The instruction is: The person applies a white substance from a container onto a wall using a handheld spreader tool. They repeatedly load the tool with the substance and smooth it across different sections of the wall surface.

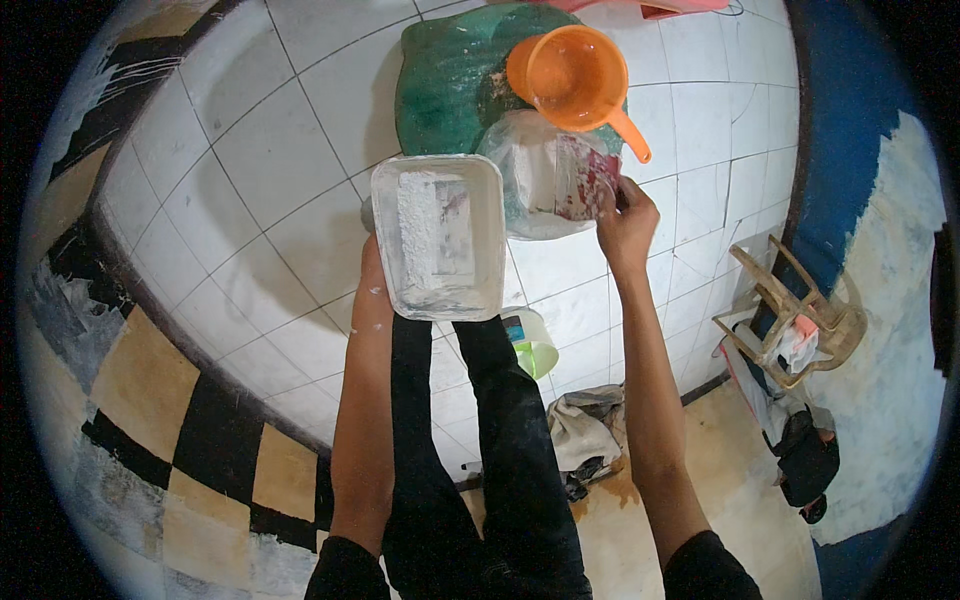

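My left hand supports a white rectangular plastic tub from its left side and below, and most of its fingers are hidden by the tub. White powder lies in a ridge along the tub's left half, with a thin smeared layer on the rest. To the right, my right hand is closed on the right edge of a clear plastic bag with red print and something white inside. Just above the bag, an orange dipper with a long handle rests against a green sack.
A light green and white container stands beside my legs. Behind it lie crumpled grey cloths. At the right, a worn plastic stool lies by the blue wall, with a black bag nearby. White tiles form the surface.
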`<state>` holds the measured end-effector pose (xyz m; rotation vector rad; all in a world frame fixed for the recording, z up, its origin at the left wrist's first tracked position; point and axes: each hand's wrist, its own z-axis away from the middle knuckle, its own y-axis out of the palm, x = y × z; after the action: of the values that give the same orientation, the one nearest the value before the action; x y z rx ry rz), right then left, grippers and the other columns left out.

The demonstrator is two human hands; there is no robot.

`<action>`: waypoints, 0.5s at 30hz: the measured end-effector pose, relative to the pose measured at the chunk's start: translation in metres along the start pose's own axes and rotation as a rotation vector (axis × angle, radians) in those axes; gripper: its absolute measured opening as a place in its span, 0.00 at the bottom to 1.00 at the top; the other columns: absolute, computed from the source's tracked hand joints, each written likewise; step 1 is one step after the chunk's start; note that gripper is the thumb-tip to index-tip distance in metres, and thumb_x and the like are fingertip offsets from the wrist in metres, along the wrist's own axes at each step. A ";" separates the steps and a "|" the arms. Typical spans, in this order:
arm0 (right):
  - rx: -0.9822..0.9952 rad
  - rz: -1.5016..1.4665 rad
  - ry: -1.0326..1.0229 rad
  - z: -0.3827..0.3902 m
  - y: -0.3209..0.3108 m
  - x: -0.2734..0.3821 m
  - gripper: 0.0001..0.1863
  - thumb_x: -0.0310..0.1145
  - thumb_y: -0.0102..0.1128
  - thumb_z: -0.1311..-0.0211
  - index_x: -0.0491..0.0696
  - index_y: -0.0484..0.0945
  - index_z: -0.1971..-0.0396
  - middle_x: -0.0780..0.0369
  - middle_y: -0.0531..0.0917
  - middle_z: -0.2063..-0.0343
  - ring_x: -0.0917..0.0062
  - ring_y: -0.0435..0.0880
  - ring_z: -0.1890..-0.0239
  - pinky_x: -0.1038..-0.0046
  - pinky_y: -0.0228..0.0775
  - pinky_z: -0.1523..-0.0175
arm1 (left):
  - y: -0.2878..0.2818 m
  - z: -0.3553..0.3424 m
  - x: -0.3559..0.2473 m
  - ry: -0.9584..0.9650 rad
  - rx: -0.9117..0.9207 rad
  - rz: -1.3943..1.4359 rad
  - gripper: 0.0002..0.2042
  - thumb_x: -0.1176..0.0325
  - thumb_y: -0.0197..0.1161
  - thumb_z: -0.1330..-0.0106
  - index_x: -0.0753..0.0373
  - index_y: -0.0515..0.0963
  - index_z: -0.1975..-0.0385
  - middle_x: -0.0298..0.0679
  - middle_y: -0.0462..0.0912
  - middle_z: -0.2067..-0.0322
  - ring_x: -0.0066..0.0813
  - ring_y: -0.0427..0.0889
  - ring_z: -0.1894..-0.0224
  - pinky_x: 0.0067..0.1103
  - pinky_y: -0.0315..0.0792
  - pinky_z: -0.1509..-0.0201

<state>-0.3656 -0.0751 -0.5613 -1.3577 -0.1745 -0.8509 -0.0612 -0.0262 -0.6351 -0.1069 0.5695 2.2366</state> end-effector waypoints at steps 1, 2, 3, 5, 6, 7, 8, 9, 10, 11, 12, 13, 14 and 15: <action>-0.008 0.050 0.002 -0.006 0.004 -0.003 0.06 0.24 0.55 0.42 0.37 0.79 0.70 0.57 0.77 0.83 0.81 0.70 0.82 0.74 0.66 0.73 | 0.012 0.005 -0.005 0.011 0.043 0.054 0.29 0.48 0.51 0.30 0.67 0.67 0.41 0.45 0.77 0.48 0.36 0.78 0.49 0.29 0.75 0.45; -0.016 0.101 0.004 -0.009 0.008 -0.006 0.06 0.25 0.56 0.43 0.37 0.78 0.71 0.56 0.78 0.83 0.79 0.71 0.83 0.73 0.67 0.73 | 0.023 0.012 -0.010 0.022 0.076 0.040 0.30 0.46 0.49 0.30 0.66 0.65 0.40 0.46 0.75 0.47 0.36 0.77 0.47 0.30 0.74 0.44; -0.021 0.148 0.004 -0.011 0.012 -0.006 0.06 0.25 0.56 0.43 0.37 0.78 0.71 0.54 0.78 0.84 0.77 0.71 0.83 0.72 0.67 0.73 | 0.039 0.024 -0.019 0.037 0.105 0.026 0.32 0.44 0.47 0.30 0.66 0.64 0.38 0.46 0.74 0.45 0.37 0.76 0.46 0.30 0.73 0.43; -0.027 0.124 -0.007 -0.011 0.021 -0.004 0.06 0.25 0.57 0.44 0.38 0.78 0.72 0.52 0.78 0.83 0.70 0.75 0.83 0.70 0.68 0.72 | 0.043 0.031 -0.022 0.040 0.164 0.034 0.34 0.41 0.44 0.30 0.64 0.62 0.36 0.47 0.72 0.43 0.38 0.75 0.44 0.30 0.71 0.41; -0.029 0.111 -0.014 -0.011 0.026 -0.003 0.06 0.26 0.57 0.45 0.39 0.79 0.72 0.52 0.79 0.83 0.67 0.76 0.83 0.70 0.69 0.72 | 0.037 0.030 -0.020 0.026 0.195 0.053 0.35 0.40 0.42 0.30 0.64 0.61 0.36 0.47 0.71 0.42 0.39 0.74 0.43 0.31 0.71 0.40; -0.031 0.099 -0.022 -0.011 0.031 -0.001 0.05 0.26 0.57 0.45 0.39 0.79 0.73 0.51 0.79 0.82 0.64 0.78 0.82 0.69 0.69 0.72 | 0.032 0.029 -0.018 0.012 0.225 0.072 0.36 0.38 0.40 0.30 0.63 0.60 0.35 0.47 0.70 0.41 0.39 0.73 0.43 0.31 0.70 0.39; -0.042 0.140 -0.050 -0.010 0.037 -0.002 0.06 0.27 0.58 0.46 0.40 0.79 0.73 0.50 0.79 0.82 0.62 0.79 0.81 0.68 0.70 0.71 | 0.028 0.027 -0.015 0.024 0.194 0.079 0.36 0.38 0.41 0.31 0.64 0.60 0.35 0.47 0.70 0.41 0.39 0.73 0.43 0.31 0.70 0.39; -0.038 0.150 -0.040 -0.009 0.043 -0.006 0.06 0.27 0.58 0.46 0.40 0.79 0.73 0.50 0.79 0.82 0.61 0.79 0.81 0.68 0.70 0.71 | 0.028 0.026 -0.013 0.032 0.166 0.086 0.36 0.38 0.41 0.31 0.64 0.60 0.35 0.47 0.70 0.41 0.40 0.73 0.42 0.31 0.70 0.39; -0.035 0.160 -0.030 -0.007 0.049 -0.009 0.06 0.27 0.58 0.46 0.40 0.79 0.73 0.50 0.79 0.82 0.61 0.79 0.81 0.67 0.70 0.71 | 0.028 0.024 -0.010 0.040 0.138 0.093 0.36 0.38 0.41 0.31 0.64 0.60 0.36 0.47 0.70 0.41 0.40 0.73 0.42 0.30 0.70 0.39; -0.032 0.169 -0.020 -0.005 0.054 -0.013 0.06 0.27 0.58 0.46 0.40 0.79 0.74 0.50 0.78 0.83 0.61 0.79 0.81 0.67 0.70 0.71 | 0.028 0.025 -0.007 0.067 0.117 0.086 0.36 0.38 0.41 0.31 0.64 0.60 0.36 0.48 0.70 0.41 0.40 0.73 0.42 0.31 0.70 0.39; -0.010 0.207 0.050 -0.004 0.058 -0.012 0.06 0.27 0.58 0.47 0.40 0.81 0.72 0.51 0.80 0.81 0.62 0.80 0.80 0.68 0.71 0.70 | 0.031 0.029 -0.007 0.098 0.089 0.075 0.37 0.37 0.41 0.31 0.65 0.60 0.36 0.48 0.70 0.41 0.40 0.73 0.42 0.31 0.70 0.39; -0.011 0.168 0.070 -0.003 0.059 -0.012 0.07 0.27 0.58 0.47 0.40 0.81 0.71 0.51 0.80 0.81 0.63 0.81 0.80 0.68 0.72 0.69 | 0.032 0.032 -0.009 0.130 0.062 0.064 0.37 0.37 0.40 0.31 0.65 0.60 0.36 0.48 0.69 0.41 0.40 0.73 0.42 0.31 0.70 0.39; -0.012 0.128 0.091 -0.003 0.059 -0.012 0.07 0.27 0.57 0.47 0.40 0.81 0.71 0.51 0.81 0.80 0.64 0.81 0.79 0.68 0.72 0.69 | 0.031 0.033 -0.010 0.140 0.088 0.077 0.38 0.36 0.41 0.32 0.66 0.60 0.36 0.48 0.69 0.41 0.40 0.73 0.42 0.31 0.69 0.39; -0.014 0.091 0.111 -0.003 0.057 -0.014 0.08 0.26 0.57 0.47 0.40 0.82 0.70 0.51 0.81 0.80 0.65 0.82 0.79 0.69 0.72 0.68 | 0.030 0.033 -0.010 0.149 0.116 0.094 0.38 0.36 0.41 0.32 0.66 0.59 0.36 0.48 0.70 0.41 0.40 0.72 0.42 0.31 0.69 0.39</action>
<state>-0.3406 -0.0736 -0.6147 -1.3177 -0.0199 -0.8497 -0.0735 -0.0363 -0.5920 -0.1924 0.7986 2.2928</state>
